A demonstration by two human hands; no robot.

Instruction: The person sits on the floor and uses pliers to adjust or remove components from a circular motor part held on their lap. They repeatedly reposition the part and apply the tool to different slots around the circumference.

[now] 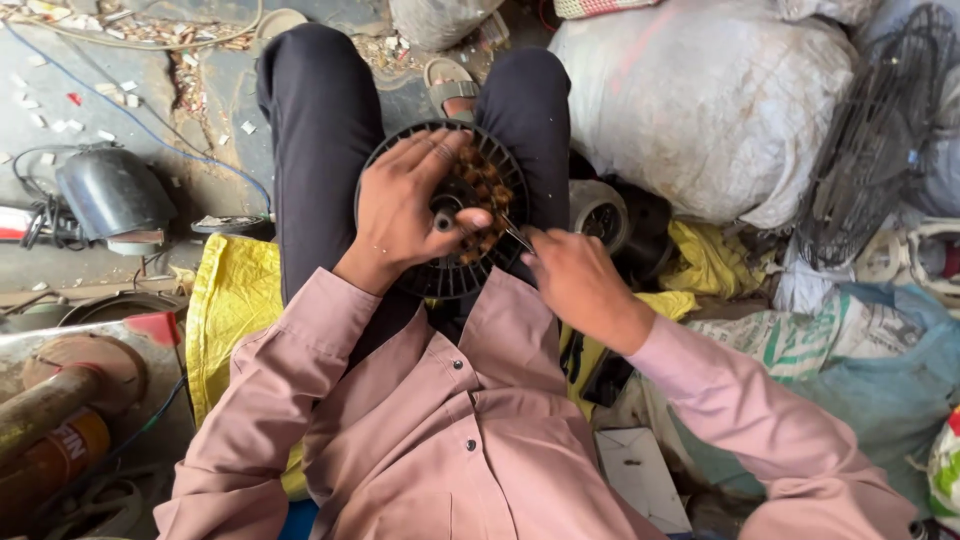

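Note:
A round black fan motor housing (450, 275) with ribbed vents rests on my lap between my knees. Copper windings (487, 190) show in its open middle. My left hand (405, 205) lies across the housing's left side and grips it, thumb near the centre shaft. My right hand (570, 275) holds a thin metal tool (516, 233) whose tip points into the windings at the housing's right edge.
A large white sack (710, 95) and a black wire fan guard (870, 140) lie at the right. Another motor part (600, 212) sits beside my right knee. A yellow bag (230, 300) lies under me. A dark lamp-like housing (110, 195) and cables sit at the left.

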